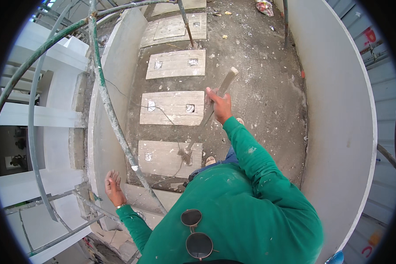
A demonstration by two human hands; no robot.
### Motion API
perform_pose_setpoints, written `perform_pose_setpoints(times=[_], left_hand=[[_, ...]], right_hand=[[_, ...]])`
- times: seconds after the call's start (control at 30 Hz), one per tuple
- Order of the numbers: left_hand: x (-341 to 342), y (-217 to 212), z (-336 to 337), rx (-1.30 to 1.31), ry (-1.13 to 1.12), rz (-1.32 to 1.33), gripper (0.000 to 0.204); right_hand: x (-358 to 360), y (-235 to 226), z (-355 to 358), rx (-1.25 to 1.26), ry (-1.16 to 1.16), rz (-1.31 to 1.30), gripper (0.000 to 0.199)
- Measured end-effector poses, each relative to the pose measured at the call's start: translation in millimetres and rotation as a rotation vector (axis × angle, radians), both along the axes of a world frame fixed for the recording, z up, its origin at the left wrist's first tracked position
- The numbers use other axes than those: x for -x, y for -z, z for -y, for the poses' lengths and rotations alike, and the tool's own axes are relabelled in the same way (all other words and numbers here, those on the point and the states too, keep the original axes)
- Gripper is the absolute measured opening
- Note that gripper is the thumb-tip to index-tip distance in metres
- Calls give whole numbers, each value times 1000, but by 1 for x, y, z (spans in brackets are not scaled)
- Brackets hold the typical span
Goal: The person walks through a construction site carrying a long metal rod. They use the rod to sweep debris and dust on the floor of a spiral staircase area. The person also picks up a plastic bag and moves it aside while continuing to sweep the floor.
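My right hand (221, 105) is closed around a long flat wooden stick (228, 81), held slanting over the ground. Its pale upper end points away from me, and the lower end runs down to a frayed, bristly tuft (185, 155) above the nearest slab. Whether the tuft is fixed to the stick I cannot tell. Out to the left, my left hand (113, 188) is raised beside the low wall, its fingers apart and slightly bent, with nothing visible in it. A thin dark cord (169, 121) trails across the pale slabs (169, 99) near the stick.
Low grey walls bound the strip on the left (112, 79) and right (339, 132). Paint-spotted scaffold pipes (108, 105) cross at the left, and a thin post (185, 22) stands among the slabs. Debris and a crumpled bag (264, 7) lie on the rough concrete ground (259, 88).
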State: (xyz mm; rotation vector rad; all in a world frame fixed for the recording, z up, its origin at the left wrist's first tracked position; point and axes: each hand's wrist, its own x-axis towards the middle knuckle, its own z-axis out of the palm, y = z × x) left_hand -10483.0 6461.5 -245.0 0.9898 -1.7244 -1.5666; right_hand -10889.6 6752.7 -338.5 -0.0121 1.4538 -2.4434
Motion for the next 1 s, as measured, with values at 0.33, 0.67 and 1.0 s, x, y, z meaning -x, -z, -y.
perform_pose_setpoints(times=[0.33,0.67,1.0], left_hand=[[244,-112,-140,17,675,-614,51],[451,109,-147,152,458,635,50],[444,385,-111,-640,270,1423,74]], right_hand=[[235,-55,-143,-275,177,-399,28],[444,64,-261,-896,230,-617,39],[573,15,-259,-687,229,-342,31]])
